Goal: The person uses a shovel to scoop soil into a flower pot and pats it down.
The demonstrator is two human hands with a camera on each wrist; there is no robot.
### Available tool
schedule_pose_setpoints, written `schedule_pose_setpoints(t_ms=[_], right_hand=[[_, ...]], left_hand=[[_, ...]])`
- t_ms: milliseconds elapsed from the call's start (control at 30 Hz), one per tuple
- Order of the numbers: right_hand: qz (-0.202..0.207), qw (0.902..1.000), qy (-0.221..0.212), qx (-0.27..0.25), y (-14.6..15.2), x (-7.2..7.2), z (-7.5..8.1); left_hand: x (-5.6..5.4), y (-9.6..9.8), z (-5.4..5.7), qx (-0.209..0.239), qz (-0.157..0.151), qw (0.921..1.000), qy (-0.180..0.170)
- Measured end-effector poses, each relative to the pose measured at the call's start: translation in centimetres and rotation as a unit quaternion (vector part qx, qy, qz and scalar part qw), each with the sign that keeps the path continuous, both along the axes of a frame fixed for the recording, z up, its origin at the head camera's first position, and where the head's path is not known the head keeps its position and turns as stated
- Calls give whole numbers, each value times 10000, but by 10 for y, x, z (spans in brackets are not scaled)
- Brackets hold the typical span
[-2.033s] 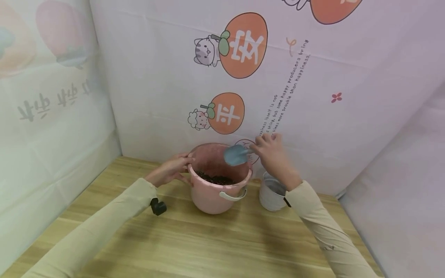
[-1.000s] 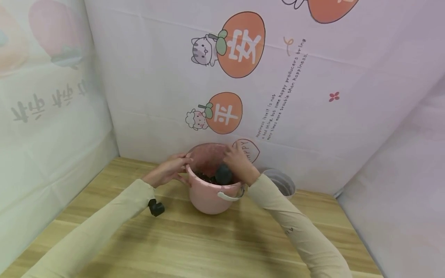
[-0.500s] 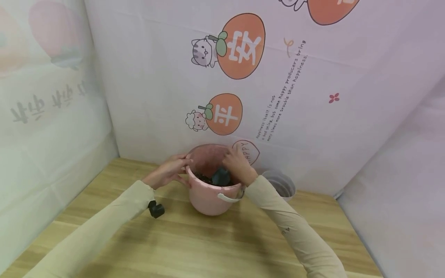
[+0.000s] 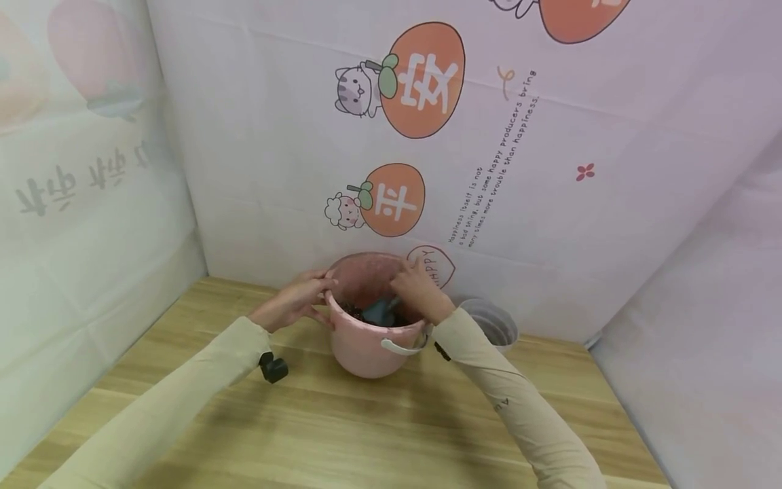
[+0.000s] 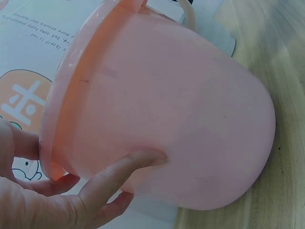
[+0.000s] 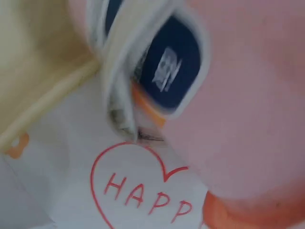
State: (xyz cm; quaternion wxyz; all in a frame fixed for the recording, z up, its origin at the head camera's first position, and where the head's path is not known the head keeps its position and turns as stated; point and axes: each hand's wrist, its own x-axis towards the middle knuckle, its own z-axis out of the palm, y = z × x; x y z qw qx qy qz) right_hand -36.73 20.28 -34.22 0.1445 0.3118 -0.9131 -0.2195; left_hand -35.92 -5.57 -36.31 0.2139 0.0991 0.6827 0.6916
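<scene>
A pink bucket [image 4: 366, 352] with dark soil [image 4: 350, 310] inside stands near the back wall. My left hand [image 4: 299, 297] grips its left side. In the left wrist view the left thumb [image 5: 138, 160] presses the bucket's outer wall, and fingers curl at the rim. Inside the bucket, the blade of a small blue trowel [image 4: 379, 313] lies low at the soil. My right hand [image 4: 418, 288] holds that trowel from above, over the right side of the rim; most of its handle is hidden by the hand. The right wrist view shows the bucket wall [image 6: 248, 109] but no fingers.
A grey pot [image 4: 497, 324] stands right of the bucket, partly behind the right sleeve [image 4: 489, 373]. The bucket's white handle [image 4: 400, 348] hangs at its front right. A printed cloth wall [image 4: 275, 136] closes off the back of the wooden table [image 4: 318, 435].
The right hand has brought the trowel from above the rim down into the bucket, and its blade has shifted slightly left in the soil. The left hand keeps its grip.
</scene>
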Motion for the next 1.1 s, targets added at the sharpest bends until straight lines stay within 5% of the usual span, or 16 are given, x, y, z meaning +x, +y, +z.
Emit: schedule_pose_setpoints(t_ms=[500, 1100], right_hand=[[-75, 9939, -887, -646, 0, -2, 2], [260, 9896, -1109, -875, 2, 1, 5]], left_hand=[[3, 1, -2, -36, 73, 9999, 82], [1, 1, -3, 151, -8, 9999, 24]])
